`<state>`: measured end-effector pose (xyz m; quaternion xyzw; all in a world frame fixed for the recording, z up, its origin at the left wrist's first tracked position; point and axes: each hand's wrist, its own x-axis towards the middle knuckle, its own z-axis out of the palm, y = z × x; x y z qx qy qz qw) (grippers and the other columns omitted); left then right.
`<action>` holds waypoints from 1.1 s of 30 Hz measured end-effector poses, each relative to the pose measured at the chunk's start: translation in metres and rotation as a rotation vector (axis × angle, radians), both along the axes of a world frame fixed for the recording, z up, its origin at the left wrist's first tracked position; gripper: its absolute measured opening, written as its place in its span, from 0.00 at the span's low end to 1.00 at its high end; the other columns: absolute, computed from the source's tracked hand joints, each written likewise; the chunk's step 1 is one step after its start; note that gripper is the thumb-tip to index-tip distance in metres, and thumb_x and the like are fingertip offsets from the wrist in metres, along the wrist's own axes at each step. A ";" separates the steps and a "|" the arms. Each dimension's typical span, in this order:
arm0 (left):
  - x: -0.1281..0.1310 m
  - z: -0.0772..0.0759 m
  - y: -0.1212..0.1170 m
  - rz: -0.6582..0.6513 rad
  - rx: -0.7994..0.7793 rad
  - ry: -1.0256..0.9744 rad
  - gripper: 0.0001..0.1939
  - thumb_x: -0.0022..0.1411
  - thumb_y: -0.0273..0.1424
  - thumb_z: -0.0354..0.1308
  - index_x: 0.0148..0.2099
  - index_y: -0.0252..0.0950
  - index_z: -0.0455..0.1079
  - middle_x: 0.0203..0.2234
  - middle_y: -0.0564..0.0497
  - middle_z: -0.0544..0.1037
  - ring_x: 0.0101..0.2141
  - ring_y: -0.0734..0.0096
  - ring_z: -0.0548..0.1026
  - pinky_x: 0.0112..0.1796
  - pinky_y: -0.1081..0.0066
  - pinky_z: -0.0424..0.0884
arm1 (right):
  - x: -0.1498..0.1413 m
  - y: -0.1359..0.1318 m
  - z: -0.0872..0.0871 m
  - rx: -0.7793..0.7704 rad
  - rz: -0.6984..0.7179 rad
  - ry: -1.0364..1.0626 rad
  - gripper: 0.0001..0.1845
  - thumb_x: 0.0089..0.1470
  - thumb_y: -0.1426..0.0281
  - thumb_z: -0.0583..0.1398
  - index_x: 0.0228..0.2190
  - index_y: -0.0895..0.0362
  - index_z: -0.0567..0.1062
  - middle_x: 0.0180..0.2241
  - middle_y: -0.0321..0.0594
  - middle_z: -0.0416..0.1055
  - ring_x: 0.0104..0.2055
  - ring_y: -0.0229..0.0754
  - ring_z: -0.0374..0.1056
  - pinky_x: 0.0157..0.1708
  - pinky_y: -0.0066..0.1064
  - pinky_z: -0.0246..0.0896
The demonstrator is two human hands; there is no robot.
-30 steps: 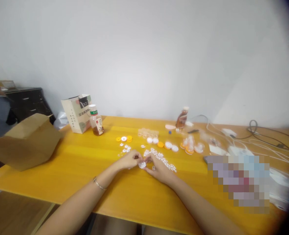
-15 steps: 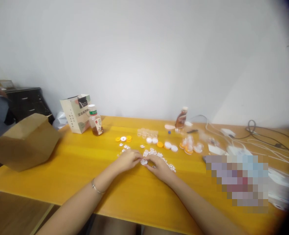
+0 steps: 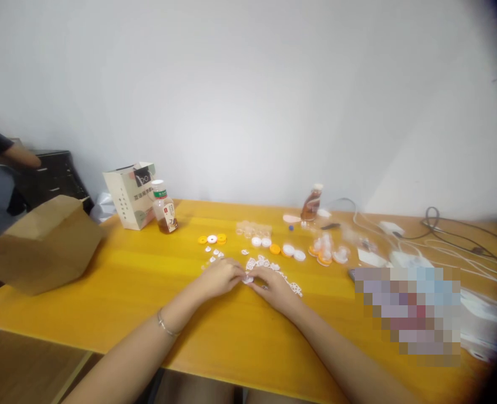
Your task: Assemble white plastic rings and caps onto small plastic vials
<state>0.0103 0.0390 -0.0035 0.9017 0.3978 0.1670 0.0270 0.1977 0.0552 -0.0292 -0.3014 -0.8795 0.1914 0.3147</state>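
Note:
My left hand (image 3: 222, 276) and my right hand (image 3: 273, 287) meet over the middle of the table. Between their fingertips they pinch a small white plastic piece (image 3: 247, 278), partly covered by the fingers. Just beyond my right hand lies a row of white openwork plastic pieces (image 3: 260, 262). A few small white parts (image 3: 215, 252) rest past my left hand. Farther back are yellow and white round discs (image 3: 211, 239), more white discs (image 3: 288, 250), an orange disc (image 3: 275, 248) and a group of clear cups (image 3: 253, 229).
A brown paper bag (image 3: 41, 247) stands at the left, near a printed paper bag (image 3: 130, 196) and a drink bottle (image 3: 164, 207). Another bottle (image 3: 312, 202) is at the back. Domed orange-and-white parts (image 3: 326, 249) and cables (image 3: 454, 247) lie right. Another person's arm (image 3: 16, 151) shows far left.
My hands stay in nearly the same place, with the white piece turned slightly between the fingers. At far left, the other person's arm has reached farther into view.

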 end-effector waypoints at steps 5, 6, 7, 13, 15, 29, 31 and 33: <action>0.000 0.000 -0.001 -0.010 0.004 0.016 0.12 0.59 0.29 0.47 0.41 0.42 0.70 0.35 0.52 0.75 0.36 0.69 0.71 0.37 0.71 0.61 | 0.000 0.001 -0.001 0.018 0.002 0.003 0.07 0.51 0.70 0.55 0.30 0.54 0.73 0.33 0.40 0.71 0.37 0.39 0.66 0.39 0.32 0.61; -0.001 0.000 -0.001 -0.008 0.002 0.017 0.12 0.59 0.29 0.47 0.41 0.42 0.70 0.35 0.52 0.75 0.36 0.68 0.71 0.37 0.71 0.61 | 0.000 0.001 -0.002 0.022 0.002 0.003 0.07 0.50 0.70 0.55 0.30 0.54 0.73 0.33 0.40 0.71 0.37 0.39 0.66 0.40 0.32 0.61; -0.001 0.000 -0.001 -0.009 -0.002 0.016 0.12 0.59 0.29 0.47 0.41 0.41 0.70 0.36 0.51 0.75 0.37 0.68 0.71 0.38 0.71 0.61 | 0.000 0.001 -0.002 0.024 0.000 0.004 0.07 0.50 0.70 0.55 0.30 0.54 0.73 0.34 0.40 0.71 0.37 0.39 0.66 0.40 0.31 0.61; -0.002 0.001 -0.004 -0.032 -0.017 0.006 0.12 0.59 0.29 0.47 0.41 0.41 0.70 0.37 0.51 0.75 0.38 0.68 0.70 0.39 0.71 0.61 | 0.001 0.001 -0.004 0.022 -0.012 0.007 0.08 0.50 0.69 0.55 0.32 0.53 0.74 0.35 0.40 0.71 0.38 0.40 0.66 0.41 0.33 0.61; -0.001 0.002 -0.005 -0.024 -0.011 0.015 0.12 0.60 0.29 0.47 0.41 0.41 0.70 0.38 0.50 0.75 0.38 0.68 0.70 0.40 0.70 0.60 | 0.001 0.001 -0.004 0.020 -0.008 0.010 0.08 0.51 0.69 0.55 0.32 0.52 0.74 0.36 0.40 0.71 0.39 0.40 0.66 0.41 0.34 0.61; 0.011 0.000 -0.012 0.012 0.152 0.227 0.14 0.61 0.29 0.42 0.32 0.33 0.69 0.30 0.46 0.73 0.32 0.67 0.70 0.37 0.67 0.59 | -0.003 -0.004 -0.001 0.208 -0.011 -0.215 0.08 0.52 0.73 0.52 0.31 0.57 0.71 0.34 0.44 0.67 0.37 0.43 0.63 0.38 0.36 0.61; 0.015 -0.001 -0.012 0.022 0.170 0.248 0.14 0.60 0.28 0.43 0.30 0.32 0.69 0.28 0.46 0.73 0.31 0.67 0.70 0.37 0.66 0.58 | -0.004 -0.005 0.000 0.226 -0.023 -0.244 0.08 0.52 0.73 0.52 0.31 0.58 0.70 0.33 0.45 0.66 0.36 0.43 0.63 0.36 0.36 0.61; 0.016 -0.001 -0.010 0.043 0.153 0.221 0.13 0.59 0.29 0.44 0.30 0.32 0.68 0.28 0.46 0.73 0.31 0.67 0.70 0.36 0.66 0.58 | -0.005 -0.006 0.000 0.237 -0.017 -0.245 0.07 0.52 0.73 0.52 0.30 0.57 0.70 0.32 0.44 0.66 0.35 0.43 0.63 0.36 0.36 0.61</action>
